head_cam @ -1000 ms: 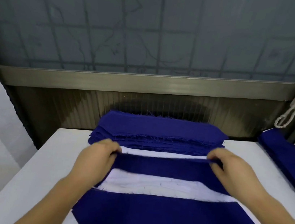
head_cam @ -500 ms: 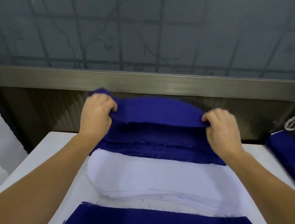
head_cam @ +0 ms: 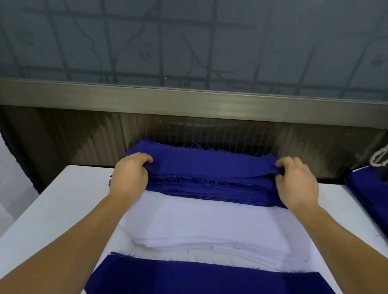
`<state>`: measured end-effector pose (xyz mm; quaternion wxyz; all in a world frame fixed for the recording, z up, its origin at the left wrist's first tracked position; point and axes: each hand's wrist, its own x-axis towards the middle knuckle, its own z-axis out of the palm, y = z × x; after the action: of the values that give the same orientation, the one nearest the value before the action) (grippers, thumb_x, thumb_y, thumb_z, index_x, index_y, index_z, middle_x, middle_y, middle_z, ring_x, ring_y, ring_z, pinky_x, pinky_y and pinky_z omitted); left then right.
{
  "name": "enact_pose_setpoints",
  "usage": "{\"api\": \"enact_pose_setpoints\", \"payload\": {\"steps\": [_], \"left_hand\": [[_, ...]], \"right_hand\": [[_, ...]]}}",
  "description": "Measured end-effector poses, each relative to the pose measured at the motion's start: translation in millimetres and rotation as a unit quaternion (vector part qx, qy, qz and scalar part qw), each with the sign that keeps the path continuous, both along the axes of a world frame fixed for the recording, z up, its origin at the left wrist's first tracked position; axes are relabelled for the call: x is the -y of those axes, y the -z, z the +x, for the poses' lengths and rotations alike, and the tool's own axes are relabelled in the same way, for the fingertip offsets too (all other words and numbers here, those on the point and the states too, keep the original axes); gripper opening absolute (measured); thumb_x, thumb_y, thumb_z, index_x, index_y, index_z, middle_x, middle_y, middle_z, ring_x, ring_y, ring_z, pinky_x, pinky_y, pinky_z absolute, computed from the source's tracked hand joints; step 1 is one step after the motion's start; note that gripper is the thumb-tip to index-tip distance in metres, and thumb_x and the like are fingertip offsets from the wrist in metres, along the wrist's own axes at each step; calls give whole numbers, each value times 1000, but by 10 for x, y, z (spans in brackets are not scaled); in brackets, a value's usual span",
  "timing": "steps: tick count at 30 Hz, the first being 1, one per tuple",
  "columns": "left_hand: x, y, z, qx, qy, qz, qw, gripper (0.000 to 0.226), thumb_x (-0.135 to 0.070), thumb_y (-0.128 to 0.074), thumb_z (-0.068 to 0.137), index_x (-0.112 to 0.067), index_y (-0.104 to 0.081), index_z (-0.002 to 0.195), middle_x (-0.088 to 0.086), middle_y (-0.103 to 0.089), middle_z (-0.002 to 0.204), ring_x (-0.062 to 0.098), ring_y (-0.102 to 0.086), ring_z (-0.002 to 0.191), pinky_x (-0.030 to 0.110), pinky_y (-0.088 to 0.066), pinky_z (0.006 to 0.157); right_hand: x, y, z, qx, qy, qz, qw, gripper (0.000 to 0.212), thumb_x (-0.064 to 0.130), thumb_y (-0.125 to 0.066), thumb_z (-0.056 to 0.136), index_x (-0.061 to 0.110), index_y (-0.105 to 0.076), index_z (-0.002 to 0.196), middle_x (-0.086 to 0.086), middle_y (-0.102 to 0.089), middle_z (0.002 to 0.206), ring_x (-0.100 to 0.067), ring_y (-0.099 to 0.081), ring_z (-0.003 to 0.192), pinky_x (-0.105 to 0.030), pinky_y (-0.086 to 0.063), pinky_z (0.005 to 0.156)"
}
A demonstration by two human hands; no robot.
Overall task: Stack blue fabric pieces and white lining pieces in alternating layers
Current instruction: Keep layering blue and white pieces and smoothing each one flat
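Two hands gripped the top blue piece by its ends, left hand and right hand equally near, its long axis crosswise at the worktop's far edge, beyond the white lining pile.

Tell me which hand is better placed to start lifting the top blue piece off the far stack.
Probably the right hand: its fingers already pinch the top layer's raised corner on the blue stack. The left hand grips the other end lower down, seemingly across several layers. Both are needed to carry it.
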<state>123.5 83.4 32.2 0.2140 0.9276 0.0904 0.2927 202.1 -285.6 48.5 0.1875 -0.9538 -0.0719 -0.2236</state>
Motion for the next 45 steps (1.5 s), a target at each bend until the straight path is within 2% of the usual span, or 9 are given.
{"api": "enact_pose_setpoints", "payload": {"steps": [5,13,18,20,23,27,33,38,45], "left_hand": [[-23,21,-49,-25,16,7,1000,40,6,-44,89,-13,-64,118,3,-63,119,22,-58,107,31,-44,97],[-47,-6,-29,-93,20,-3,995,48,7,-37,91,-14,-56,130,5,-51,140,24,-36,137,37,-30,114],[289,-122,-401,55,46,56,996,46,16,-57,75,-6,-66,115,9,-62,121,26,-52,116,29,-34,104],[540,-28,-662,54,114,69,990,37,7,-64,78,-12,-68,109,0,-65,111,17,-55,105,23,-37,97],[790,239,-926,-73,207,36,975,38,-27,-59,93,-18,-58,130,-8,-51,135,10,-44,125,18,-26,108],[814,401,-1005,-105,223,66,967,45,-36,-50,97,-22,-47,140,-10,-37,148,7,-32,137,19,-16,115],[854,326,-1035,-15,217,162,963,25,-4,-86,65,-16,-78,84,-3,-74,92,13,-71,83,23,-56,76],[898,227,-1035,-44,172,145,973,25,-2,-85,59,-18,-66,63,-9,-63,63,9,-59,54,22,-49,43],[835,161,-1010,-129,162,61,976,6,-29,-67,86,-25,-62,84,-17,-56,84,1,-49,79,18,-44,69]], "right_hand": [[55,-114,0,109,3,-30,994,22,-1,-55,85,14,-63,100,-7,-62,101,-26,-53,88,-36,-41,74],[191,67,-140,-15,0,-68,998,30,4,-47,91,15,-63,114,-5,-60,117,-27,-51,105,-38,-38,93],[64,26,-666,44,-118,-3,992,24,0,-59,86,13,-67,105,-2,-63,106,-22,-55,97,-36,-47,86],[2,173,-981,-9,-214,-19,977,17,12,-64,88,18,-67,104,6,-61,105,-17,-56,95,-29,-46,84],[41,421,-1262,-88,-257,-41,961,31,32,-66,88,25,-64,119,17,-53,121,-6,-50,112,-19,-33,100],[162,512,-1306,-79,-228,-1,970,30,21,-67,90,20,-67,121,16,-54,124,0,-46,115,-4,-21,102],[111,546,-1308,4,-206,-11,979,20,0,-75,81,10,-76,97,1,-72,103,-17,-69,93,-25,-50,86],[77,462,-1293,-52,-182,69,980,14,6,-68,86,18,-66,79,13,-63,84,-8,-60,80,-27,-53,73],[139,365,-1243,-159,-168,116,966,15,16,-67,88,25,-64,77,15,-62,86,-2,-59,83,-21,-49,78]]}}
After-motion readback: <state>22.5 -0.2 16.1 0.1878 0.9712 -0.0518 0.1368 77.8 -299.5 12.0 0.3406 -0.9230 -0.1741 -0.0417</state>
